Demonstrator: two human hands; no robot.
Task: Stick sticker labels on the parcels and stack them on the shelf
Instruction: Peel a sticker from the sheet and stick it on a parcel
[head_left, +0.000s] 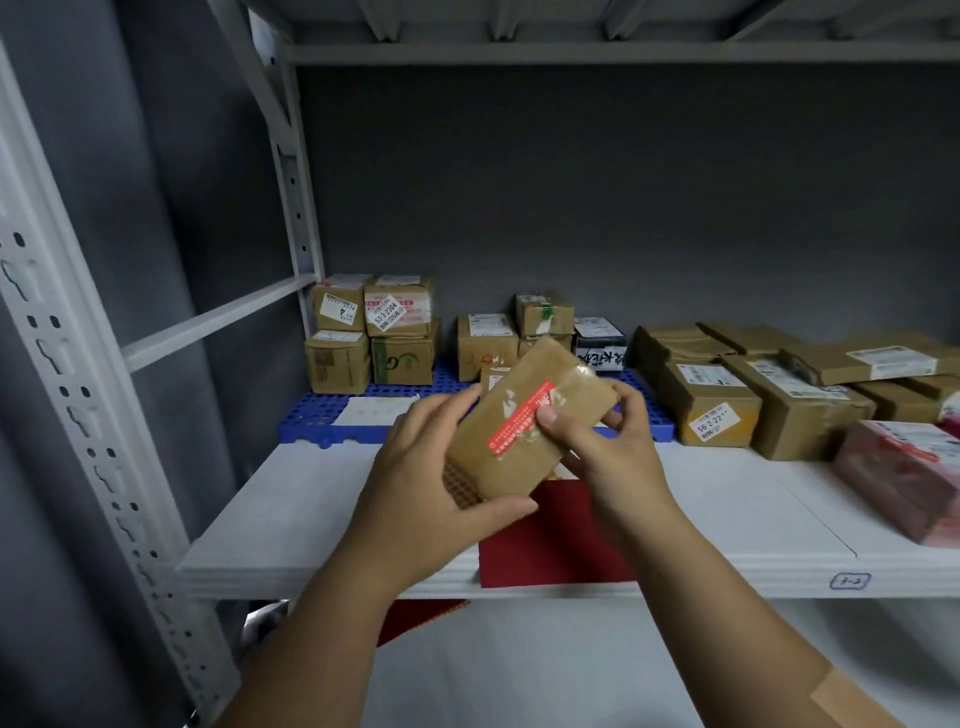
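Note:
A small brown cardboard parcel (524, 431) with a red strip of tape across its top is held tilted above the white shelf board (291, 519). My left hand (426, 478) grips its near left end, thumb under the lower edge. My right hand (613, 447) holds the far right end, with the thumb pressing on the red strip. A white sticker sheet (374, 410) lies on the blue plastic mat (311, 421) behind the parcel.
Stacked labelled parcels (374, 332) stand at the back left on the mat, more small boxes (540, 332) in the middle. Flat brown parcels (769, 395) and a pink packet (904, 467) fill the right side. A red flat item (550, 545) lies under my hands. Grey shelf uprights (88, 395) stand left.

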